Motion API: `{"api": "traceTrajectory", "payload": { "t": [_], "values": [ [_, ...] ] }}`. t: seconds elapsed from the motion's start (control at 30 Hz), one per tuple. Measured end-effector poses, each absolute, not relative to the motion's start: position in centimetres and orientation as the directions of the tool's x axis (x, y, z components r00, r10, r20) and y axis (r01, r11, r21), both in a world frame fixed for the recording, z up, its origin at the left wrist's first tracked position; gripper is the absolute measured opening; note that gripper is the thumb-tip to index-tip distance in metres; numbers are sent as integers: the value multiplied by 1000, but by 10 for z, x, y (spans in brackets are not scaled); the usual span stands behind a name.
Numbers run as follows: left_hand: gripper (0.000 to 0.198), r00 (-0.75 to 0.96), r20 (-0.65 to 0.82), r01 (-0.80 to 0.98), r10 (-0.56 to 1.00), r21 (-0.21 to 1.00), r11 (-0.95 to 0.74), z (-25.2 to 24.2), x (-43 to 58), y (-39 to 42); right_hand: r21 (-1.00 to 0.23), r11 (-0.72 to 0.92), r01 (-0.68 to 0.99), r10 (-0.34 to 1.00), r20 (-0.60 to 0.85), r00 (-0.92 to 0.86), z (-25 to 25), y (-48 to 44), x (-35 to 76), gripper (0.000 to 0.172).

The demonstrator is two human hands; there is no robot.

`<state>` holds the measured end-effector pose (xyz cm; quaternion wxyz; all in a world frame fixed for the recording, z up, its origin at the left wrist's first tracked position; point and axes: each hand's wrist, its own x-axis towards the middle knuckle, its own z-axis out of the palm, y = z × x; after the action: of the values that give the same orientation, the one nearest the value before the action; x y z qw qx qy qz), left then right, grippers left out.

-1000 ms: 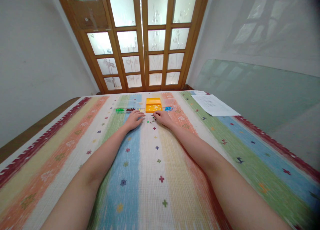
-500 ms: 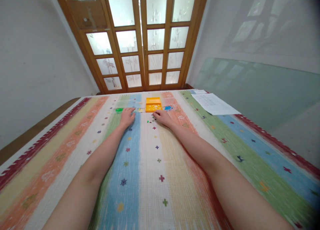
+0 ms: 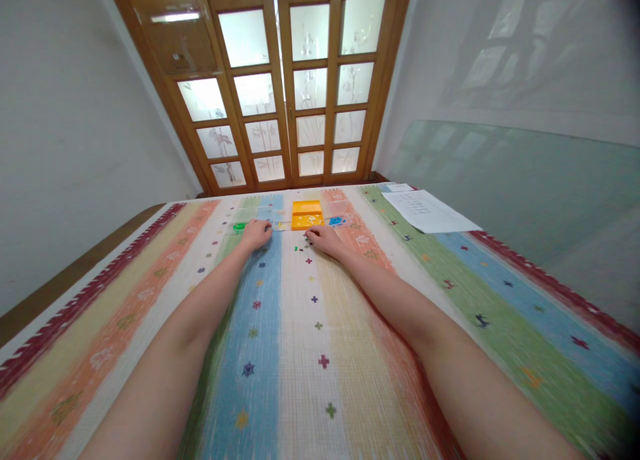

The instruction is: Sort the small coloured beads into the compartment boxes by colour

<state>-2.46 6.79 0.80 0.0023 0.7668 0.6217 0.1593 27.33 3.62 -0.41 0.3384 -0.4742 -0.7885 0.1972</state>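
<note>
An open orange-yellow box (image 3: 307, 221) with small white bits in it lies at the far middle of the table. My right hand (image 3: 325, 240) is just in front of it, thumb and fingers pinched together; whatever is between the fingertips is too small to make out. A few tiny green and dark pieces (image 3: 298, 249) lie on the cloth to its left. My left hand (image 3: 258, 235) rests left of the box with fingers curled and tips close together, its contents hidden. Beside it are small green pieces (image 3: 239, 226) and yellow pieces (image 3: 281, 226), which seem to lie in clear plastic.
Small blue pieces (image 3: 337, 221) lie right of the box. Printed white paper sheets (image 3: 430, 211) lie at the far right of the table. A striped tablecloth (image 3: 300, 353) covers the table. Wooden glazed doors (image 3: 289, 113) stand beyond, and a glass panel (image 3: 520, 180) leans along the right wall.
My left fingers, more spread before, have drawn in closer together. My right hand stays pinched in nearly the same place. The whole view has shifted slightly downward.
</note>
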Motion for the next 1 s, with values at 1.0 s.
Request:
{"api": "traceTrajectory", "payload": {
  "t": [1.0],
  "values": [
    [46,251,221,931,943,211,-297,4,-36,81,-633,479,608,878,348,-329,-7,38,274,28]
  ]
}}
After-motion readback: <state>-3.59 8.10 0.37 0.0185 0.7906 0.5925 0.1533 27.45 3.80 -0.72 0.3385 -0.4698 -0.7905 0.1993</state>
